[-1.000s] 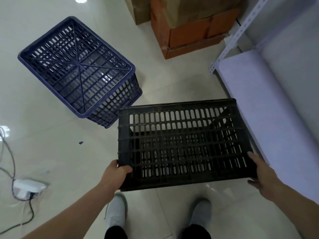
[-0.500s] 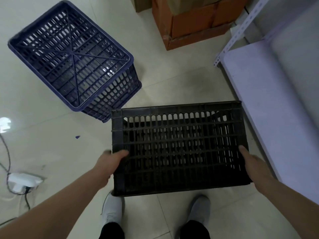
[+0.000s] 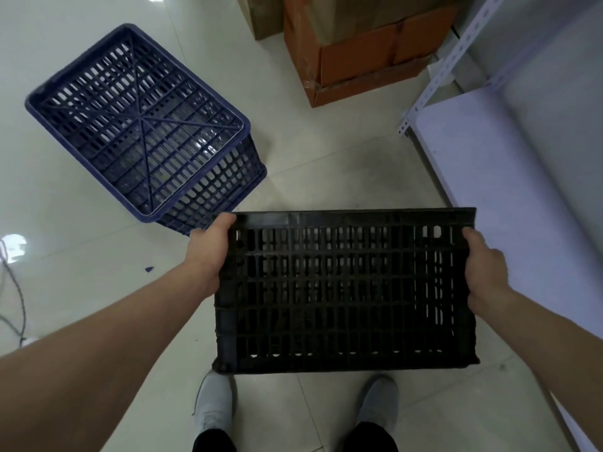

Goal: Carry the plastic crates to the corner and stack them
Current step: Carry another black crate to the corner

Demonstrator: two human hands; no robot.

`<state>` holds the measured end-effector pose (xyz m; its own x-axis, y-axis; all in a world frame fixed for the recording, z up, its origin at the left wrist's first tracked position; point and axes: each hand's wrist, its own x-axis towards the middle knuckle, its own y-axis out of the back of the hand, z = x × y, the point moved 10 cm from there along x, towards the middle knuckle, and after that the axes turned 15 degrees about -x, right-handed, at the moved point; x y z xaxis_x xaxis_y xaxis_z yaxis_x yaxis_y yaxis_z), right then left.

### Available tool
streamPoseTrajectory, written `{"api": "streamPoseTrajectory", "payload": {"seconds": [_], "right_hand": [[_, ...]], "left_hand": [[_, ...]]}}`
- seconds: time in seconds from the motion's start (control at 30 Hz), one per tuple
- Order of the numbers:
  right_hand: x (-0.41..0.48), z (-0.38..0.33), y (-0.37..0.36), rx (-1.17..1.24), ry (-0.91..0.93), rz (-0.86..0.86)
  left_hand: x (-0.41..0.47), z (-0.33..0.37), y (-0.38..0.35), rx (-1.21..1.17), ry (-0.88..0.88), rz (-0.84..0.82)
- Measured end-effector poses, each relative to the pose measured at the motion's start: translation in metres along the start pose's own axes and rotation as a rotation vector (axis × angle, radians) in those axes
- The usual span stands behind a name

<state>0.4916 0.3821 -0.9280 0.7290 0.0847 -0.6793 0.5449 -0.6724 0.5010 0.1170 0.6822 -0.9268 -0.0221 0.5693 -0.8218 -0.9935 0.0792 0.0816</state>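
Observation:
I hold a black slatted plastic crate [image 3: 346, 288] off the floor in front of me, above my shoes. My left hand [image 3: 208, 252] grips its left end near the far corner, fingers curled over the rim. My right hand [image 3: 483, 265] grips the right end the same way. A blue plastic crate [image 3: 137, 125] lies upside down on the floor ahead to the left, its near corner just beyond my left hand.
Orange and brown cardboard boxes [image 3: 359, 50] stand on the floor straight ahead. A white metal shelf unit [image 3: 509, 164] runs along the right side. A cable [image 3: 16, 288] lies at the far left. Pale tiled floor [image 3: 326, 158] lies between the crates and boxes.
Both hands have slid forward along the black crate's ends toward its far corners. The crate has come closer to me and now faces the camera more squarely.

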Motion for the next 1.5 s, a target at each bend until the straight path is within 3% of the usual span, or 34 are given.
{"api": "streamPoseTrajectory", "payload": {"seconds": [0.13, 0.3, 0.5, 0.63, 1.03, 1.33, 1.5], "right_hand": [[-0.018, 0.012, 0.023, 0.086, -0.012, 0.089], [-0.034, 0.020, 0.023, 0.171, -0.014, 0.017], [-0.048, 0.009, 0.034, 0.075, 0.024, 0.044], [-0.043, 0.018, 0.043, -0.028, -0.079, 0.055], [-0.046, 0.128, 0.056, -0.215, -0.271, 0.194], [-0.055, 0.201, 0.044, -0.299, -0.172, 0.200], [-0.049, 0.229, 0.023, -0.333, -0.160, 0.149]], "left_hand": [[-0.014, 0.022, 0.000, 0.078, -0.123, 0.094], [-0.021, 0.031, 0.000, 0.286, -0.191, 0.114], [-0.021, 0.019, 0.006, 0.191, -0.098, 0.041], [-0.023, 0.002, 0.016, 0.227, -0.003, 0.031], [-0.004, -0.047, 0.059, 0.529, -0.090, 0.029], [0.011, -0.087, 0.091, 0.576, -0.218, 0.083], [0.039, -0.103, 0.108, 0.628, -0.141, 0.120]]}}
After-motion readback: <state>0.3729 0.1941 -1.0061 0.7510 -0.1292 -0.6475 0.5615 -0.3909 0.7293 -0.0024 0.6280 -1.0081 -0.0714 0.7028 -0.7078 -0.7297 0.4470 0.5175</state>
